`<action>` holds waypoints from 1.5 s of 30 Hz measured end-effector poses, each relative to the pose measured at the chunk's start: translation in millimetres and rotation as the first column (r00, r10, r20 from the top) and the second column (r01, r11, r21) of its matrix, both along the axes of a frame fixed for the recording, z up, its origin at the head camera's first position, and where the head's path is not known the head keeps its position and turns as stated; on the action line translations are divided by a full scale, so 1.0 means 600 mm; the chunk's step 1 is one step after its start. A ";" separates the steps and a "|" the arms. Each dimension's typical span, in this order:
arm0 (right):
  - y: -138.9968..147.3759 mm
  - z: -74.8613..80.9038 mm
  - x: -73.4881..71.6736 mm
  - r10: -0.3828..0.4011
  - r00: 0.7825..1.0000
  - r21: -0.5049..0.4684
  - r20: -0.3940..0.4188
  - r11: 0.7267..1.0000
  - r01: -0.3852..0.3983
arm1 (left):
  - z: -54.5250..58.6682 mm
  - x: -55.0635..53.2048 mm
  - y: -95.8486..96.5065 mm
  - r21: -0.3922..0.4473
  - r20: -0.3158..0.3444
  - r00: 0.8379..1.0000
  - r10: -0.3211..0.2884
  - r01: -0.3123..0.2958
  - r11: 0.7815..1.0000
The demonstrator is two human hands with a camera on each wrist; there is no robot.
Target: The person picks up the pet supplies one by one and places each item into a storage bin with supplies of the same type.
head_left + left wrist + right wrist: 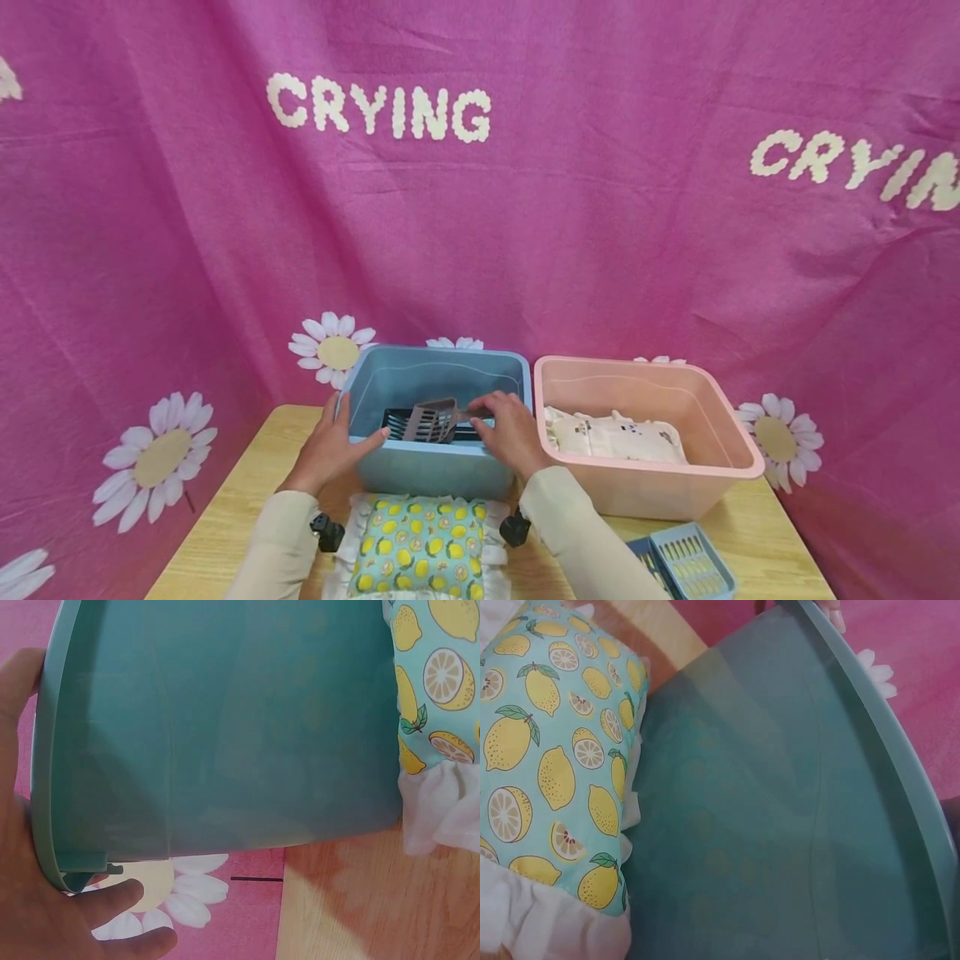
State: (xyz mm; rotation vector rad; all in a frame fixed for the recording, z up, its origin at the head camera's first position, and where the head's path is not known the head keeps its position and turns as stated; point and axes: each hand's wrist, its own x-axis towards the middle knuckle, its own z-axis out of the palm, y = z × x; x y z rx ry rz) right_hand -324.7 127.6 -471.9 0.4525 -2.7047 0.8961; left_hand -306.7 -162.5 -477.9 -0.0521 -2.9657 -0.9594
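Observation:
A blue plastic bin [435,471] stands in front of me, with several slotted tools inside. My right hand [513,429] reaches over its front right rim and pinches the handle of a brown-grey slotted scoop [435,419], whose head lies over a dark slotted scoop [394,422]. In the right wrist view only fingertips [834,616] show past the bin's rim; the scoop is hidden there. My left hand [330,448] rests at the bin's front left corner, thumb along the front rim and straight fingers outside the left wall. In the left wrist view those fingers [112,904] are spread.
A lemon-print cushion [420,546] with white ruffles lies before the blue bin. To the right, a pink bin [645,483] holds a cream printed fabric piece [622,437]. Light-blue slotted scoop [693,562] sits at the table's front right. Pink curtain [525,250] hangs behind.

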 end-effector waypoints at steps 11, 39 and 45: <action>-0.001 -0.004 -0.002 -0.022 1.000 0.037 0.018 0.999 0.021 | -0.002 -0.003 0.001 -0.006 -0.003 1.000 0.003 -0.003 1.000; -0.006 0.005 0.001 0.038 0.992 -0.106 0.122 0.994 -0.025 | -0.005 -0.001 -0.005 -0.044 0.000 1.000 -0.004 0.004 0.999; -0.002 0.008 0.002 0.050 0.998 -0.123 0.034 0.991 -0.045 | -0.006 -0.005 -0.002 -0.053 -0.005 1.000 -0.011 0.011 0.999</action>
